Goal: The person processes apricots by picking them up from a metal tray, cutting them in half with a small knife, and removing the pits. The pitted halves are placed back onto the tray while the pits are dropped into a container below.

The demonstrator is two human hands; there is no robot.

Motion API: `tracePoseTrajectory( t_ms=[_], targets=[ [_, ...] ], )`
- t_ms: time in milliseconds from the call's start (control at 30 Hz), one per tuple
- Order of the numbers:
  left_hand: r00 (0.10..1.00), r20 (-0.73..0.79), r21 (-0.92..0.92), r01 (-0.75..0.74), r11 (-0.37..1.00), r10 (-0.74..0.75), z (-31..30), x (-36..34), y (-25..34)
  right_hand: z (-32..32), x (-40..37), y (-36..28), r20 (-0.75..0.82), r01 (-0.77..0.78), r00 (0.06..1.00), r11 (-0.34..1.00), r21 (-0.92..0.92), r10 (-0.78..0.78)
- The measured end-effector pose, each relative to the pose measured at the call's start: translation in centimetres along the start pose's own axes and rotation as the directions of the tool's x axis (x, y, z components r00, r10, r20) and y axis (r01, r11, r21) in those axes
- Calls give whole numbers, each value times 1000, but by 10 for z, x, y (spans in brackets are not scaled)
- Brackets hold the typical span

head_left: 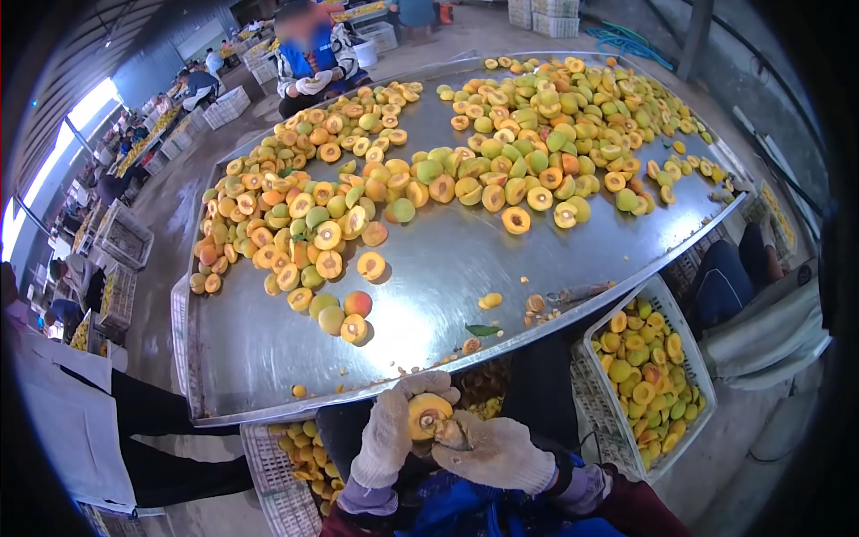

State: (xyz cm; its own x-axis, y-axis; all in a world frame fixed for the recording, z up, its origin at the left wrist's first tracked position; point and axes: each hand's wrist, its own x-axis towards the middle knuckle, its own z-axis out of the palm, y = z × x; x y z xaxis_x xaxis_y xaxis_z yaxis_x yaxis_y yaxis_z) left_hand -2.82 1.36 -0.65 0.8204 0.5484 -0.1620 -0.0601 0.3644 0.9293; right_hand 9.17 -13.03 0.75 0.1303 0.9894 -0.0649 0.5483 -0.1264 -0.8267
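Observation:
My left hand (391, 437), in a pale knit glove, grips a halved yellow peach (428, 413), its cut face up and the brown stone area showing. My right hand (501, 455), in a stained glove, is closed around a small metal tool (455, 435), whose curved tip touches the peach half's lower right edge. The tool's handle is hidden in the glove. Both hands are above my lap, just before the near edge of the metal table (465, 295). Whole and halved peaches (519, 166) are heaped across its far side.
A crate of peach halves (649, 385) stands at my right, another crate (286, 465) at my left. A tool (580, 292), a leaf (483, 330) and fruit scraps lie near the table's edge. A co-worker (313, 63) sits opposite; others flank me.

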Motion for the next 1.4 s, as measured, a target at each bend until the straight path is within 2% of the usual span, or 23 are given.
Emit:
tracePoseTrajectory(
  t_ms=[133, 200, 233, 300, 433, 500, 633, 667, 700, 733, 767, 800, 833, 900, 933, 1000, 1033, 1067, 1167, 1200, 1267, 1333, 1400],
  targets=[
    [995, -19, 194, -88, 977, 94, 10, -4, 5, -1, 1, -5, -65, -63, 996, 995, 76, 68],
    [982, 107, 339, -183, 923, 155, 4, -3, 8, 10, -2, 2, -124, -67, 989, 990, 122, 82],
    [983, 106, 338, -180, 924, 153, 1, -2, 15, 9, -2, 2, -123, -69, 989, 990, 123, 84],
    [958, 286, 298, -52, 953, -37, -2, 3, 32, 5, -2, 2, -46, -76, 995, 986, 150, 84],
    [961, 277, 422, -119, 899, -3, 3, 9, 36, -4, 2, -2, 1, -148, 989, 983, 111, 149],
    [936, 236, 669, -352, 655, 263, 14, 6, 38, -5, 3, 6, 411, -482, 870, 643, 595, 273],
    [955, 196, 693, -296, 658, 223, 15, 3, 37, -5, 3, 8, 509, -546, 812, 676, 494, 284],
    [972, 218, 620, -203, 758, 82, 8, 7, 35, 4, 0, 14, 224, -166, 970, 930, 329, 94],
    [966, 252, 544, -92, 834, -58, 2, 10, 34, 9, -1, 17, -3, 209, 978, 978, 24, -209],
    [966, 253, 546, -94, 832, -56, -3, 13, 32, 8, -2, 17, -6, 212, 977, 977, 23, -212],
    [949, 302, 462, -67, 884, -86, -6, 16, 29, 0, 1, 9, 127, -58, 992, 964, 260, 25],
    [930, 350, 373, -28, 927, -113, -8, 17, 26, -7, 3, 3, 310, -345, 925, 830, 438, 221],
    [928, 354, 373, -26, 927, -117, -2, 13, 26, -12, 4, -1, 308, -348, 924, 828, 440, 224],
    [966, 97, -18, -238, 971, 239, 20, 2, 23, -21, 8, -6, 448, -498, 861, 577, 648, 240],
    [966, 103, -18, -238, 971, 238, 26, -1, 15, -22, 9, -5, 444, -495, 863, 576, 650, 241],
    [914, -73, 227, -374, 899, 398, 31, -13, -7, -20, 9, 0, 430, -444, 890, 502, 742, 152],
    [900, -133, 183, -388, 903, 414, 27, -16, -23, -16, 8, 5, 433, -446, 889, 504, 740, 151],
    [900, -137, 182, -387, 904, 413, 27, -16, -25, -10, 7, 12, 473, -476, 869, 505, 720, 145],
    [754, -36, 548, -534, 644, 656, 31, -15, -25, -12, 7, 10, 538, -525, 830, 526, 669, 145],
    [754, -33, 547, -535, 643, 656, 32, -13, -22, -17, 8, 8, 556, -540, 816, 546, 640, 154],
    [958, -111, 197, -238, 951, 263, 32, -10, -10, -25, 11, 0, 589, -588, 782, 556, 587, 205],
    [977, -102, 183, -166, 969, 187, 32, -8, 0, -29, 10, -1, 624, -637, 739, 566, 524, 253],
    [989, -97, 172, -93, 981, 110, 33, -7, 13, -29, 6, 2, 659, -628, 742, 472, 619, 124]
  ],
)
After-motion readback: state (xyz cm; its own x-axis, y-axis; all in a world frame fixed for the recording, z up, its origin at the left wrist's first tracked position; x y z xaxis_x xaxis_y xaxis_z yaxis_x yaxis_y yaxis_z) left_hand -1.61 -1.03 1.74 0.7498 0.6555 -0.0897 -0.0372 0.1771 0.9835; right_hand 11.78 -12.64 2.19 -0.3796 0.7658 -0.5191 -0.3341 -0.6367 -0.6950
